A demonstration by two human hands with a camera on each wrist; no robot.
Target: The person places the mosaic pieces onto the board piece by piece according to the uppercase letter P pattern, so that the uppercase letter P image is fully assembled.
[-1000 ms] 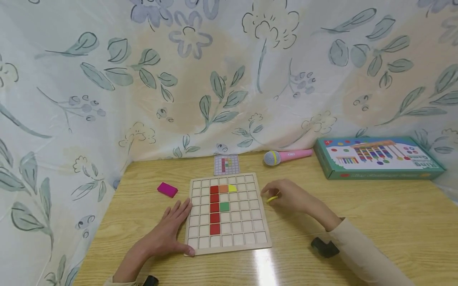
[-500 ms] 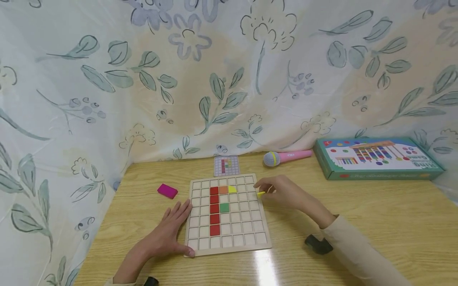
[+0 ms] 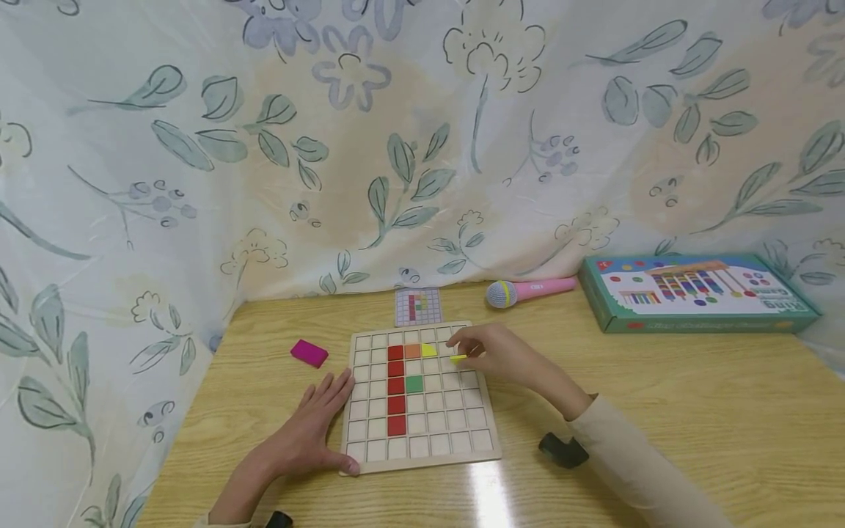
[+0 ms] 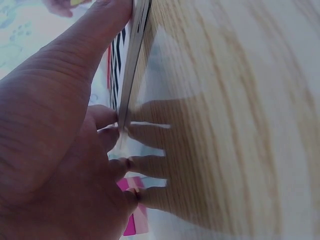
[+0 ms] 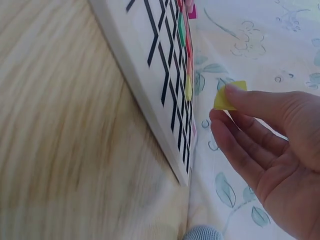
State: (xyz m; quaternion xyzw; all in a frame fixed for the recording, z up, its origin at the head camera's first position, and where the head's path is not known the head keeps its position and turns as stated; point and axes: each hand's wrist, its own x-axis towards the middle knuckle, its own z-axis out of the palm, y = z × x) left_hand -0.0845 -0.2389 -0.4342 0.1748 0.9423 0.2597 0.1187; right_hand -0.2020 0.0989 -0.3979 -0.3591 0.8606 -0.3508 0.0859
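A wooden grid board [image 3: 378, 449] lies on the table, its cells framed by thin lines. Several red tiles [image 3: 396, 405] form a column in it, with an orange tile [image 3: 412, 351] and a yellow piece with one cut or rounded corner [image 3: 429, 350] beside the top one. A green tile [image 3: 414, 383] sits right of the third red. My right hand [image 3: 505, 356] pinches a yellow square tile [image 5: 230, 95] between thumb and fingers, over the board's right columns. My left hand [image 3: 306, 429] rests along the left edge, fingers straight and spread, thumb at the near corner.
A small card [image 3: 418, 306] printed with a coloured grid lies behind the board. A magenta block [image 3: 309, 353] is at the left. Toward the back right are a pink microphone [image 3: 543, 289] and a green game box [image 3: 703, 292]. A floral cloth [image 3: 422, 161] hangs behind the table.
My right hand has moved left with the yellow tile, from beside the board to over its right columns. My left hand has stayed at the board's left edge.
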